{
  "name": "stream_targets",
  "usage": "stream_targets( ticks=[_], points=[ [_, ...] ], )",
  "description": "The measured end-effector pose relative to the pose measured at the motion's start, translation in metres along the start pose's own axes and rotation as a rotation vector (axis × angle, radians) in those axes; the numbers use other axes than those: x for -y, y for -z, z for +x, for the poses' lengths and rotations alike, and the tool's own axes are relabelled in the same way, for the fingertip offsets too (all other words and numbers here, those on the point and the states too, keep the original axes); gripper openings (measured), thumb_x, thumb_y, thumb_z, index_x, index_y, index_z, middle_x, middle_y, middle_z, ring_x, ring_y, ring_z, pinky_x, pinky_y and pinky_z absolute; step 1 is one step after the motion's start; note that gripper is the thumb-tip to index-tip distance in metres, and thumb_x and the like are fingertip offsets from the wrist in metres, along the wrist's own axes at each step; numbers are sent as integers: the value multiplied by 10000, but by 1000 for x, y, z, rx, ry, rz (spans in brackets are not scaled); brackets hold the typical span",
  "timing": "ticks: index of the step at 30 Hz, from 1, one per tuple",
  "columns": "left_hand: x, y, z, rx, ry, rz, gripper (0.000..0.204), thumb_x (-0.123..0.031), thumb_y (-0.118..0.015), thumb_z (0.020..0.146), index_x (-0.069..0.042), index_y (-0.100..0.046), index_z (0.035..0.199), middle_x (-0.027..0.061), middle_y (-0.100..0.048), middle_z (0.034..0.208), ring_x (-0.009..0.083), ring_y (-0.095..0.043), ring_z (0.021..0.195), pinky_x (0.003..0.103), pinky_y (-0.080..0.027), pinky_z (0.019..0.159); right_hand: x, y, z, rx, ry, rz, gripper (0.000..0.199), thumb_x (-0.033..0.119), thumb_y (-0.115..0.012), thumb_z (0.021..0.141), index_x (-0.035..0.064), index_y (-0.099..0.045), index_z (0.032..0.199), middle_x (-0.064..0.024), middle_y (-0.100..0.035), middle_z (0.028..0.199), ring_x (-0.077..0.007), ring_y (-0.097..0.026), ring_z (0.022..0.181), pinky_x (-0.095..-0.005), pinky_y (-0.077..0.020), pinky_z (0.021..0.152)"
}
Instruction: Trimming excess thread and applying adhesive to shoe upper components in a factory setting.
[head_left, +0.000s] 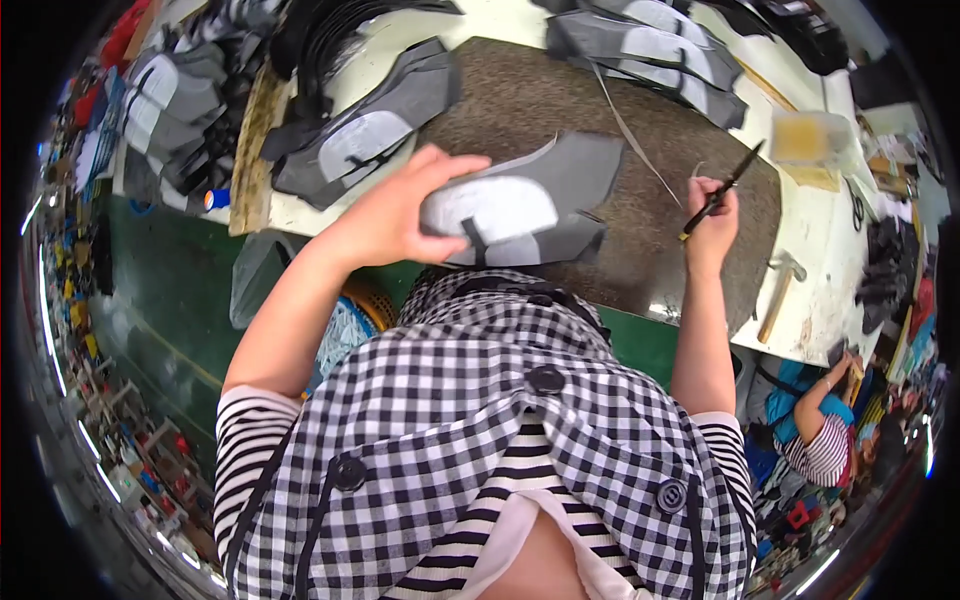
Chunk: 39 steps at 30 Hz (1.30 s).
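My left hand (405,210) grips a grey shoe upper piece (530,205) with a white oval patch and a black strap, holding it over the near edge of a brown work mat (650,130). To the right, my right hand (712,222) is closed around a thin black tool (722,190) with a yellowish band, its tip pointing up and to the right. The two hands are apart, with the grey piece between them.
Stacks of similar grey and white pieces lie at the back left (365,130) and back right (650,50) of the white table (820,230). A wooden-handled hammer (778,292), a yellowish container (808,138) and scissors (856,205) sit at right. Another person (820,425) works at lower right.
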<state>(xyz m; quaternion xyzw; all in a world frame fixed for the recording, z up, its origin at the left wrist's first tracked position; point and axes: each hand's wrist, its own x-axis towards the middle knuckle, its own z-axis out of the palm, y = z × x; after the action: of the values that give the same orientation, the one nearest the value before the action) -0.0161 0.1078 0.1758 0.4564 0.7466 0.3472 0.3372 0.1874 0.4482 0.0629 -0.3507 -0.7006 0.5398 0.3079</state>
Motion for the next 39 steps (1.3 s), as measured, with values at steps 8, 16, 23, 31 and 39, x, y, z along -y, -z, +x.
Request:
stream_targets(
  ticks=[8,16,23,31,39],
  points=[
    [52,-62,-7,106,-104,460,745,-182,-832,526,-52,-467,1162,170,-494,1172,368,-476,1147,442,-375,969,21,16,-33,13,-292,723,181,12,-659,830,80,-508,902,-45,-576,839,-140,-559,682,-367,-492,901],
    [-68,46,59,78,-130,191,711,-155,-754,603,-2,-426,1215,191,-521,1087,321,-552,1073,353,-443,927,-11,42,-132,364,-642,798,256,66,-725,778,97,-473,806,-27,-536,712,-140,-547,598,-442,-448,994],
    [-67,11,227,-225,-479,731,888,-315,-787,668,21,-355,1367,238,-392,1392,368,-395,1280,433,-317,1069,-3,40,-182,505,-705,776,232,-49,-675,766,76,-492,834,-73,-576,767,-175,-589,633,-507,-409,1022],
    [50,-76,92,-22,-249,222,296,-369,-571,909,-89,-665,910,97,-638,901,287,-565,989,444,-354,1024,-26,137,-126,-126,-146,335,154,131,-615,890,141,-464,917,27,-457,797,-81,-440,637,-208,-412,644],
    [61,-71,5,-527,-19,-155,124,-127,-608,892,-52,-677,963,83,-653,995,212,-623,917,343,-492,827,30,102,7,-106,-102,742,150,-30,-618,875,77,-527,824,31,-452,663,-34,-377,532,-191,-351,533]
  ],
)
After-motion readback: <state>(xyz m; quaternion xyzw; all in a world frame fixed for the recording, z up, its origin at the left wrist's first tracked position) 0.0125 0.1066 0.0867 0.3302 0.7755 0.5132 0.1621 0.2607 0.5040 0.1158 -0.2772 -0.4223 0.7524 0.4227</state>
